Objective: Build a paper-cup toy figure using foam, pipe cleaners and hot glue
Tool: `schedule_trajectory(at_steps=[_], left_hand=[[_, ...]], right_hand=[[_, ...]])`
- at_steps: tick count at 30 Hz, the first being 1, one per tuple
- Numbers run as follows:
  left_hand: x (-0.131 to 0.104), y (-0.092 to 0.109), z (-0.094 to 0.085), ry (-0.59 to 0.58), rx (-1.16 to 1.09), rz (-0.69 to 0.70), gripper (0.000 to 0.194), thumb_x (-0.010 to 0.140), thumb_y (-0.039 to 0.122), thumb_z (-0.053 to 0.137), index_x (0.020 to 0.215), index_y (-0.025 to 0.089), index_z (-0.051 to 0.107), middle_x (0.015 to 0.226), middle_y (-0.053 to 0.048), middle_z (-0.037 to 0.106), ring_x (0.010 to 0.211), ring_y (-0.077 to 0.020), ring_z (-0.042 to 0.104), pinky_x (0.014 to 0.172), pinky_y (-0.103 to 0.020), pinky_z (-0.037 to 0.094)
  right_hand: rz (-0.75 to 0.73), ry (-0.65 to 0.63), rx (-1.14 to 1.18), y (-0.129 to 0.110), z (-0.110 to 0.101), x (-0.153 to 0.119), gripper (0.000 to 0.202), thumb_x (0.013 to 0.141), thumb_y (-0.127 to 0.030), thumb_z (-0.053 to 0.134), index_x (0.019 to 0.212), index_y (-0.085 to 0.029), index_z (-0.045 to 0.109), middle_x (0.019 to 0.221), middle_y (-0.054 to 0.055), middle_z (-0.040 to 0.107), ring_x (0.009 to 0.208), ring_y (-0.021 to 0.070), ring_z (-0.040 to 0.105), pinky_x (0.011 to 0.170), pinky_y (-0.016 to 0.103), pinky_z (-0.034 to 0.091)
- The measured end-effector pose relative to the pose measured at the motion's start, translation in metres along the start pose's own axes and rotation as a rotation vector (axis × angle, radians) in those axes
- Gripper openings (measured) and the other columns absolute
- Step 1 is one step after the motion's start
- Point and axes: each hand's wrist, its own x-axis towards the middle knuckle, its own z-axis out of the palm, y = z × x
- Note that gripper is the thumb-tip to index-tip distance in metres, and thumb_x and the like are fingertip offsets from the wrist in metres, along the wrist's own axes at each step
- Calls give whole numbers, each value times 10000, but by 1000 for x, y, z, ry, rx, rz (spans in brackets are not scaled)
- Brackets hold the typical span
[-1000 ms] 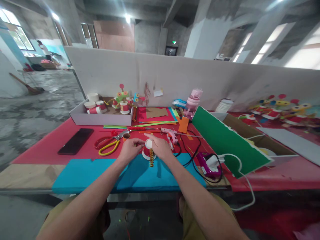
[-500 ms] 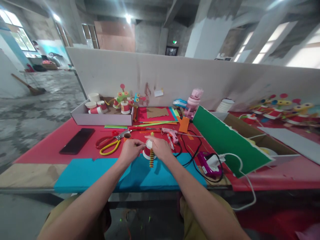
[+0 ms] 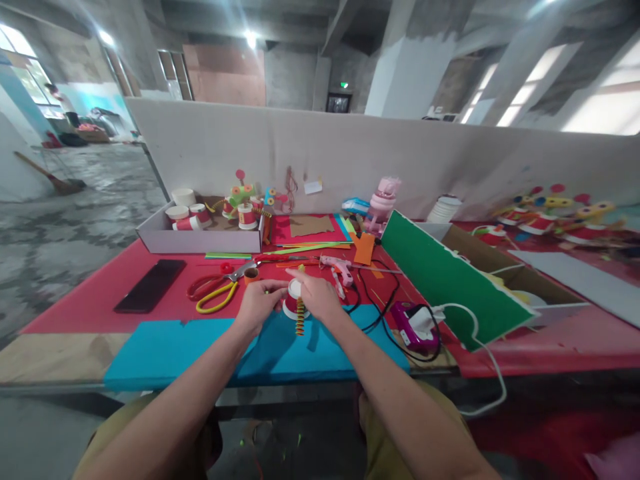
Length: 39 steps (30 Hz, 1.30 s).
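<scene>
An upside-down red and white paper cup (image 3: 294,289) stands on the blue cloth-like sheet (image 3: 200,347) between my hands. A pleated yellow and dark paper strip (image 3: 300,319) hangs down its near side. My left hand (image 3: 259,303) has its thumb and fingers closed against the cup's left side. My right hand (image 3: 320,293) grips the cup from the right, its index finger stretched across behind the top; its other fingertips are hidden. A small yellow-green piece (image 3: 301,268) shows just beyond the right fingers.
Scissors (image 3: 215,297), a brown roll (image 3: 251,274) and a phone (image 3: 150,287) lie to the left. A pink glue gun (image 3: 337,269) and purple power strip (image 3: 415,327) with cables lie right. A box (image 3: 200,241) of cups stands behind; a green board (image 3: 450,280) leans at right.
The view has shifted slightly. My left fingers have moved a little lower along the cup's side; my right hand stays around the cup.
</scene>
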Motion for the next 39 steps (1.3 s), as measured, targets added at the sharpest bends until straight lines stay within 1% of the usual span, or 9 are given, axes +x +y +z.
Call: schedule_trajectory(at_steps=[4,9,13,17,21,24,31,36,39], left_hand=[[-6,-5,-3,26,174,100,242,729,277,644,889,139,762,519,8,600,448,-98,492,460,-210,377],[-10,-7,-2,40,180,153,201,745,273,641,858,137,737,557,-1,630,463,-108,524,476,-216,398],[-4,-4,-6,-54,119,182,177,697,288,703,783,136,673,609,2,636,471,-100,526,488,-219,410],[6,-9,-10,-173,7,141,267,659,339,764,767,133,634,596,17,603,486,-89,512,497,-209,392],[15,-17,-13,-267,-128,110,319,678,401,765,734,136,596,551,35,548,463,-67,450,472,-191,333],[17,-20,-14,-291,-115,127,318,704,407,754,744,139,588,549,36,539,470,-67,446,474,-189,320],[5,-17,-9,-247,-27,183,289,739,393,725,721,152,564,528,53,494,467,-64,424,472,-185,322],[-5,-19,-5,-29,-4,127,244,735,364,704,844,149,665,522,50,525,416,-68,402,417,-195,294],[-11,-20,-2,61,98,163,250,757,342,675,902,146,726,520,30,555,432,-84,427,426,-206,312]], right_hand=[[4,5,-4,1,2,0,516,938,-275,299,1430,-362,430,1185,36,693,1063,233,648,856,331,460],[10,9,-25,0,4,0,527,932,-247,282,1422,-355,442,1195,37,688,1061,232,647,858,337,462],[19,17,-39,-2,4,-1,532,921,-222,307,1418,-347,450,1173,46,696,1042,236,653,850,335,462],[17,28,-48,-2,5,0,511,925,-238,314,1398,-349,472,1151,51,704,1027,242,660,829,334,465],[12,24,-45,-2,4,-1,495,934,-263,296,1383,-353,482,1136,50,707,1019,246,661,818,342,466],[9,27,-38,-2,4,-1,499,928,-248,293,1374,-359,487,1144,45,704,1023,241,659,816,339,465],[4,16,-37,0,7,2,486,925,-280,290,1356,-359,500,1126,46,709,1013,251,657,805,352,466],[13,14,-2,0,6,1,490,923,-269,284,1347,-362,511,1148,39,701,1038,245,651,815,344,464],[23,-2,5,-1,5,1,482,927,-281,287,1345,-356,515,1153,39,698,1045,242,649,825,340,462]])
